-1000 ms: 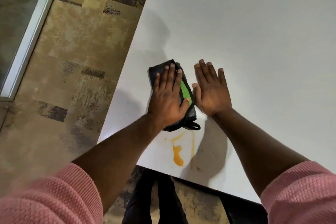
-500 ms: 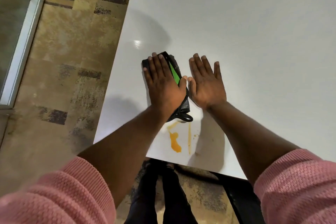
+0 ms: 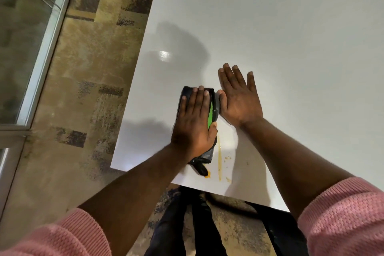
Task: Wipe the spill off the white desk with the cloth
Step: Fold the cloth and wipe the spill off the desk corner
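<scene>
Here, leftmost lies the patterned carpet floor (image 3: 79,81), and beside it the white bench (image 3: 291,27), near whose left front corner the left hand (image 3: 194,122) lies flat with fingers spread, its grip not closed but pressing down on the dark cloth (image 3: 216,102) with the green stripe. The cloth's near end touches the orange spill (image 3: 219,156), whose streak and drops lie by the bench's front edge. Just right of the cloth, the right hand (image 3: 239,100) rests palm-down on the bench, grip apart, holding nothing.
</scene>
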`<state>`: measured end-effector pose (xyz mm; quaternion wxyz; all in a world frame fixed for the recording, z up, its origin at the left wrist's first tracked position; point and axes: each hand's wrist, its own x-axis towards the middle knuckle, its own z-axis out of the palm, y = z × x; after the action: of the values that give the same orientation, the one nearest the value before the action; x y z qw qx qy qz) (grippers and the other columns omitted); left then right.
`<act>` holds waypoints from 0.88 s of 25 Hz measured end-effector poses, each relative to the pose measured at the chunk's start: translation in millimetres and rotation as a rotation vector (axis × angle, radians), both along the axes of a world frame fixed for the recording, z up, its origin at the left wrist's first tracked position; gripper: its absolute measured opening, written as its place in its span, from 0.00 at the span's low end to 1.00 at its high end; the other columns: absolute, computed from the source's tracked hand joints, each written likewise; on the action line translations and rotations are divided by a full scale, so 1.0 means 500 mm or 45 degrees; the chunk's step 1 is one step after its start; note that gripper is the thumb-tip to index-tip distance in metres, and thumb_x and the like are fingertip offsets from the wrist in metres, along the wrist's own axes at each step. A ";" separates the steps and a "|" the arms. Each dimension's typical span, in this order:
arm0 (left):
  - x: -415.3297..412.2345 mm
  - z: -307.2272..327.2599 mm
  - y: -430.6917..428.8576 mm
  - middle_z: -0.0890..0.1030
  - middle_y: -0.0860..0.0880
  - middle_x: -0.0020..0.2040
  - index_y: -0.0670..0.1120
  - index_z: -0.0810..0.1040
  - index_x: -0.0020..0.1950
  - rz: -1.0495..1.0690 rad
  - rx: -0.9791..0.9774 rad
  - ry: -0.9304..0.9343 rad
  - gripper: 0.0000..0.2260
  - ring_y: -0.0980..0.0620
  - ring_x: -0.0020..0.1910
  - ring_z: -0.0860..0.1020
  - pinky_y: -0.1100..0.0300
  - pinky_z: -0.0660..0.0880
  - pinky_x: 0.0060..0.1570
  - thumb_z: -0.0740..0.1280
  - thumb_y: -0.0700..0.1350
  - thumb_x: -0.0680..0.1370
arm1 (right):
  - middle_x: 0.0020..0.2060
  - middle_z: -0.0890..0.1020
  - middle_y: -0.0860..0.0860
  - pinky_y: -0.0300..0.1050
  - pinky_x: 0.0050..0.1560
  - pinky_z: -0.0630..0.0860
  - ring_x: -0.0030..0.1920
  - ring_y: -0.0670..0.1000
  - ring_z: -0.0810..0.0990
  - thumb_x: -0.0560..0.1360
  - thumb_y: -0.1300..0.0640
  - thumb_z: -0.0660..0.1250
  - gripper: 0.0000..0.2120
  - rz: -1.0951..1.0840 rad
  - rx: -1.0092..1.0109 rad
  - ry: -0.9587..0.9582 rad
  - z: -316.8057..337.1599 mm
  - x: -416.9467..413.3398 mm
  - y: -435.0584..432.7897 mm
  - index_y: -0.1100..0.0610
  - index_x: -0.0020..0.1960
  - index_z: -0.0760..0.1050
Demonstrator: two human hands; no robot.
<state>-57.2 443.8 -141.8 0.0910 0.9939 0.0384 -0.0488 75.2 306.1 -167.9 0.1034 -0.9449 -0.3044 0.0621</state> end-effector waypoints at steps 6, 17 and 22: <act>-0.010 -0.016 0.038 0.53 0.39 0.85 0.39 0.53 0.84 -0.137 0.043 -0.042 0.37 0.41 0.85 0.49 0.41 0.52 0.82 0.60 0.56 0.81 | 0.84 0.55 0.52 0.64 0.82 0.47 0.84 0.55 0.51 0.85 0.49 0.49 0.29 0.072 -0.015 0.051 0.009 -0.023 -0.039 0.56 0.85 0.53; -0.067 -0.025 -0.061 0.53 0.40 0.85 0.44 0.52 0.85 -0.234 -0.003 -0.024 0.40 0.41 0.85 0.48 0.40 0.51 0.82 0.62 0.58 0.77 | 0.84 0.56 0.51 0.63 0.82 0.47 0.84 0.55 0.52 0.85 0.49 0.50 0.29 0.038 -0.028 0.024 -0.001 -0.118 -0.168 0.55 0.85 0.53; -0.101 -0.028 -0.057 0.52 0.43 0.85 0.45 0.53 0.85 -0.497 -0.059 -0.093 0.38 0.44 0.85 0.47 0.41 0.52 0.82 0.62 0.58 0.79 | 0.84 0.55 0.52 0.62 0.83 0.47 0.84 0.53 0.52 0.85 0.49 0.49 0.29 -0.013 0.018 0.039 -0.001 -0.156 -0.207 0.56 0.84 0.53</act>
<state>-107.6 415.4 -155.9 0.1038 0.9812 -0.1595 -0.0305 -3.0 202.4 -168.2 0.1150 -0.9445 -0.2985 0.0740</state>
